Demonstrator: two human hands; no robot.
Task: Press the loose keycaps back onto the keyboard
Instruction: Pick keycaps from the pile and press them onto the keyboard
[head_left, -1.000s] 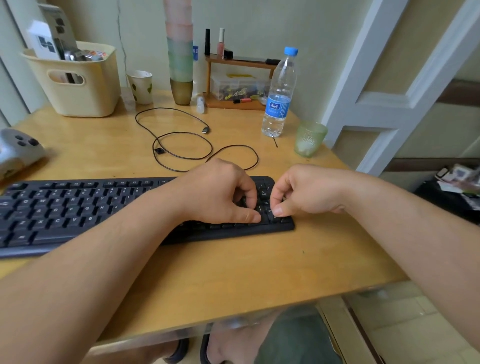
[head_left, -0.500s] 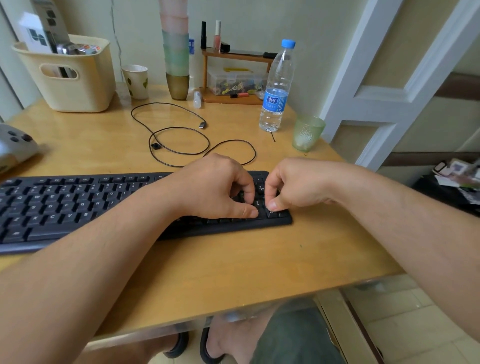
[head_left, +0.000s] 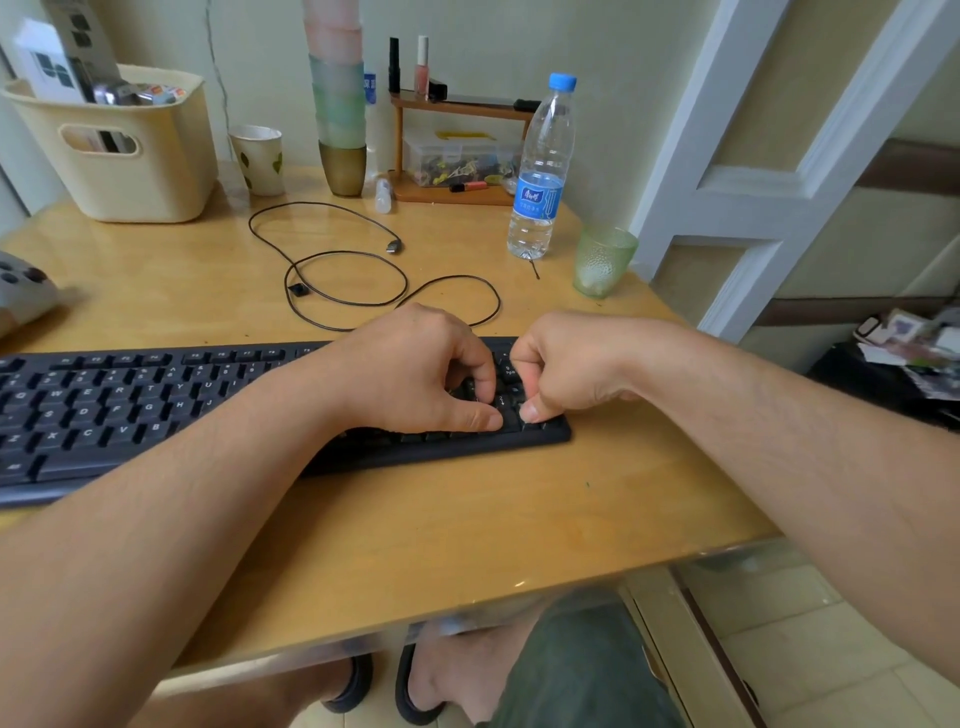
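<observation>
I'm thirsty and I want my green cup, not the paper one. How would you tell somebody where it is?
Start at the wooden desk and go to its far right corner, by the white door frame. A water bottle with a blue cap stands there, and the green cup sits just to its right, nearer the edge. It is the only see-through, bumpy green glass; the paper cup is white with leaves.

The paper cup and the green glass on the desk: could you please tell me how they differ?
The paper cup is white and opaque with a leaf print; the green glass is see-through and textured. The paper cup stands at the back beside the cream basket; the green glass stands near the desk's right edge, by the water bottle. Both stand upright, away from the hands.
</observation>
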